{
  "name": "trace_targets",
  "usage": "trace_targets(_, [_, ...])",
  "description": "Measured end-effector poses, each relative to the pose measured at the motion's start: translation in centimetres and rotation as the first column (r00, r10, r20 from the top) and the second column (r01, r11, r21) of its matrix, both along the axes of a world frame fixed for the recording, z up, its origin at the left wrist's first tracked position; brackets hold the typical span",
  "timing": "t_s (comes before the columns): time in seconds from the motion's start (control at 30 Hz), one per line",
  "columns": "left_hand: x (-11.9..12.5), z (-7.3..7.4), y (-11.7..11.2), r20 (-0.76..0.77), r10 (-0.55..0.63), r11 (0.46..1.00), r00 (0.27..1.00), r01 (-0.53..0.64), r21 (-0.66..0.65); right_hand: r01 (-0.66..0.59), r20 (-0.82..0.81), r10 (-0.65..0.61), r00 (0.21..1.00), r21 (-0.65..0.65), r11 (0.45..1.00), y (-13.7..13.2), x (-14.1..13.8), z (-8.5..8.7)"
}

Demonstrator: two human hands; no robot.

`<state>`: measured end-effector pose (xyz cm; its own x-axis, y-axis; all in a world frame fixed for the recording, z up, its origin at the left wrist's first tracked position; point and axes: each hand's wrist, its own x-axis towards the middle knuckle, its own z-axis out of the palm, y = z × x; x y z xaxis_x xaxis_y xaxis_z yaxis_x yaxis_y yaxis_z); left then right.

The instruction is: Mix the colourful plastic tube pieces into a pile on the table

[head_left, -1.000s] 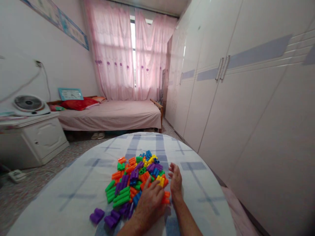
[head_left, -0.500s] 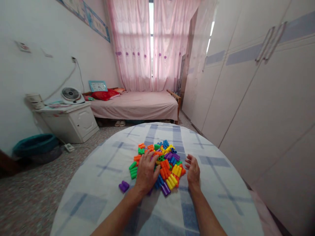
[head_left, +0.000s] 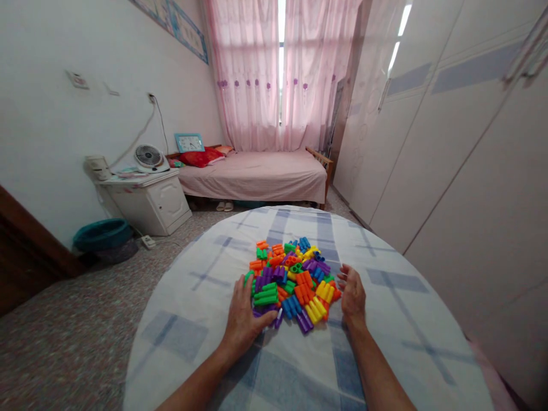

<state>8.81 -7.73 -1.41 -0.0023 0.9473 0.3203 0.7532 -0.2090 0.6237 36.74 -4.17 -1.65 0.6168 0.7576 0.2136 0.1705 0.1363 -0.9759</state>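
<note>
A heap of plastic tube blocks (head_left: 293, 278) in orange, green, purple, blue and yellow lies on a round table under a white cloth with blue checks (head_left: 205, 297). My left hand (head_left: 242, 319) rests flat at the heap's near left edge, fingers spread over purple and green blocks. My right hand (head_left: 353, 290) stands on its edge at the heap's right side, fingers stretched out and touching the orange and yellow blocks. Neither hand holds a block.
A pink bed (head_left: 257, 177) stands under pink curtains at the far wall. A white cabinet with a small fan (head_left: 148, 157) is at the left, a teal basin (head_left: 101, 235) on the floor beside it. White wardrobes (head_left: 449, 171) line the right side.
My left hand has slid from on top of the heap to its left edge, and the stray purple block now sits against the heap. The view has shifted left and back.
</note>
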Motion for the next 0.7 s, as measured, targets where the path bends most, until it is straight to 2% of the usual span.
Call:
trace_targets(0.13, [2.6,0.6,2.6,0.084,-0.047,0.998,0.995,0.042,0.053,-0.007,0.013,0.007,1.000,-0.021,1.000,-0.3,-0.1,0.3])
trace_targets(0.23, [3.7,0.9,4.1,0.155,-0.068,0.992,0.986,0.050,0.118,-0.017,0.007,0.017,1.000,-0.036,0.999,-0.5,-0.3,0.7])
trace_targets(0.37, [3.3,1.2,4.7,0.402,-0.070,0.989,0.913,0.012,0.146,-0.018,0.013,0.018,1.000,-0.049,0.999,-0.6,-0.4,1.0])
trace_targets(0.47, [1.5,1.1,5.1,0.541,0.012,0.983,0.841,-0.109,0.147,-0.018,0.020,0.019,1.000,-0.067,0.998,-0.5,-0.4,1.0])
trace_targets(0.6, [-1.0,0.3,6.3,0.505,0.162,0.962,0.848,-0.250,0.110,-0.031,0.021,0.033,0.999,-0.066,0.997,-0.3,-0.2,0.5])
trace_targets(0.67, [-1.4,0.0,6.7,0.428,0.180,0.968,0.886,-0.237,0.082,-0.039,0.037,0.041,0.998,-0.071,0.997,-0.1,-0.1,0.3])
trace_targets(0.7, [-1.4,-0.1,6.7,0.386,0.148,0.979,0.911,-0.190,0.073,-0.043,0.052,0.047,0.998,-0.072,0.996,-0.1,0.0,0.1])
